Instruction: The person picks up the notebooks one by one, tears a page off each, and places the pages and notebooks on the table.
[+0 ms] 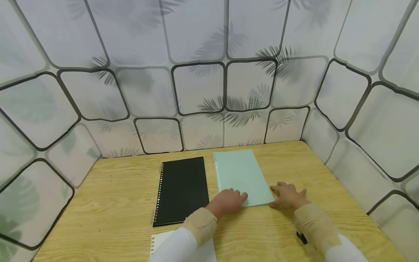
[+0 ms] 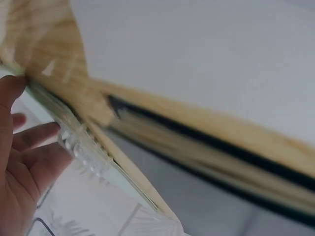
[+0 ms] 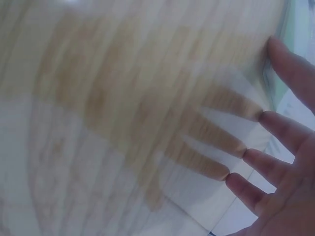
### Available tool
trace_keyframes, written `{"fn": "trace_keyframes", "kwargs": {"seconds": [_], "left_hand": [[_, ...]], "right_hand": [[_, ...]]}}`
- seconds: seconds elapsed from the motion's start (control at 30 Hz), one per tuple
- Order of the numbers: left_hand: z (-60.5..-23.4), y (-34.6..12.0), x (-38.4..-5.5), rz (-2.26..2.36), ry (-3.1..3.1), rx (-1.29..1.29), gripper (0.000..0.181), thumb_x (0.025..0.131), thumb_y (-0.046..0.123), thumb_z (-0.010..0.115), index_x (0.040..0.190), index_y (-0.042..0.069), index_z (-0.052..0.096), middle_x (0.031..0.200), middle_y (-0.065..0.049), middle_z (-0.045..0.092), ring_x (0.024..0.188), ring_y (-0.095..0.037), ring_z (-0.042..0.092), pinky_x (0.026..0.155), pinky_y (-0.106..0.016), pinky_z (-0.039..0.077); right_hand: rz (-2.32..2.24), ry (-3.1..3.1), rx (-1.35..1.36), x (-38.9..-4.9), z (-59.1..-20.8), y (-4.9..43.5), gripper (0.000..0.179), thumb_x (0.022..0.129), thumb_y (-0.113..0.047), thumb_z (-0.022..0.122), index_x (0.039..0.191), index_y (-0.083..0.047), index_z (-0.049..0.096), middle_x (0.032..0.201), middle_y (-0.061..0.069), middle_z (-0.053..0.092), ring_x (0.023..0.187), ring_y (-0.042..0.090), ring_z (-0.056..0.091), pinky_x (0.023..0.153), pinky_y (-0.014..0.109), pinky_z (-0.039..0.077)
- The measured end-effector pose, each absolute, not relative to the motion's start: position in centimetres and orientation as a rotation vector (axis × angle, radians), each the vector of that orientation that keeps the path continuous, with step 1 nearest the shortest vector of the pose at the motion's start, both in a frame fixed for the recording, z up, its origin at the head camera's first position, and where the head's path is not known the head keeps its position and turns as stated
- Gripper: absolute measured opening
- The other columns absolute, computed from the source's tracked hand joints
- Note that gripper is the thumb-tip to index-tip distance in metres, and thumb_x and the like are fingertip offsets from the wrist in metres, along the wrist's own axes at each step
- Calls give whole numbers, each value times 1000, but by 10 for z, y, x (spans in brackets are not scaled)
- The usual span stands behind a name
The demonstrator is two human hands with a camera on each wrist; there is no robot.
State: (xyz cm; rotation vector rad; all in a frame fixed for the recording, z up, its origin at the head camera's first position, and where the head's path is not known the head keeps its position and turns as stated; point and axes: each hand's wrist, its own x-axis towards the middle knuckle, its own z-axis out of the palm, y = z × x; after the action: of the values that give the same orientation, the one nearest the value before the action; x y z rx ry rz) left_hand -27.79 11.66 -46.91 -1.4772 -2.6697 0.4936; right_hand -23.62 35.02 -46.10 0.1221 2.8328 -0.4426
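Note:
A pale green spiral notebook [image 1: 240, 174] lies flat on the wooden table, its coil along the left side. My left hand [image 1: 228, 201] is at its near left corner. In the left wrist view the fingers [image 2: 47, 152] touch the coil, while the thumb tip meets the near edge. Beside the near right corner is my right hand [image 1: 288, 195], its thumb touching the notebook. The other right fingers [image 3: 283, 129] are spread, with their tips on the glossy tabletop. To the left lies a black spiral notebook [image 1: 183, 189].
A white spiral-bound pad [image 1: 207, 251] lies at the table's near edge, partly hidden by my left sleeve. A small black object [image 1: 301, 237] shows beside my right wrist. Patterned fabric walls [image 1: 201, 87] rise at the back and both sides of the wooden table [image 1: 121, 196].

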Motion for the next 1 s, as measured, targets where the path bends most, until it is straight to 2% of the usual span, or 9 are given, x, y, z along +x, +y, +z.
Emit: {"fn": "trace_keyframes", "kwargs": {"seconds": [0.17,0.33,0.47,0.63,0.83,1.0], "left_hand": [[-468,118,-276,458,-2709,-1492,21,96,25,46,116,21,44,73,4,58,62,-10,54,55,-23,45],[-465,118,-275,476,-2705,-1494,21,96,24,46,116,20,43,68,4,55,58,-10,51,52,-23,44],[-467,118,-276,454,-2708,-1501,20,97,23,44,117,20,44,73,3,57,63,-11,54,56,-24,46],[-468,118,-278,411,-2715,-1490,18,96,26,47,113,20,48,83,3,61,69,-11,57,58,-24,47],[-477,120,-278,497,-2501,-1488,9,97,22,42,102,18,49,78,5,55,61,-10,52,49,-22,44],[-476,123,-279,515,-2517,-1490,10,96,24,44,102,19,49,79,5,53,62,-7,49,52,-21,44]], "right_hand": [[-420,2840,132,-236,-462,350,78,69,-48,75,133,-10,50,143,25,34,125,55,27,88,84,2],[-426,2842,125,-236,-461,350,77,69,-47,75,133,-10,50,143,26,34,125,55,27,88,84,2],[-436,2839,123,-236,-461,351,79,69,-48,74,133,-10,49,143,26,33,125,55,26,88,84,2],[-424,2842,117,-238,-461,353,79,69,-50,74,133,-10,50,143,25,33,125,55,27,88,84,2],[-431,2849,107,-238,-463,354,77,69,-50,74,132,-11,51,143,26,34,125,56,27,87,84,1],[-438,2862,102,-237,-463,355,74,69,-49,74,130,-13,54,142,25,35,125,55,28,88,84,1]]}}
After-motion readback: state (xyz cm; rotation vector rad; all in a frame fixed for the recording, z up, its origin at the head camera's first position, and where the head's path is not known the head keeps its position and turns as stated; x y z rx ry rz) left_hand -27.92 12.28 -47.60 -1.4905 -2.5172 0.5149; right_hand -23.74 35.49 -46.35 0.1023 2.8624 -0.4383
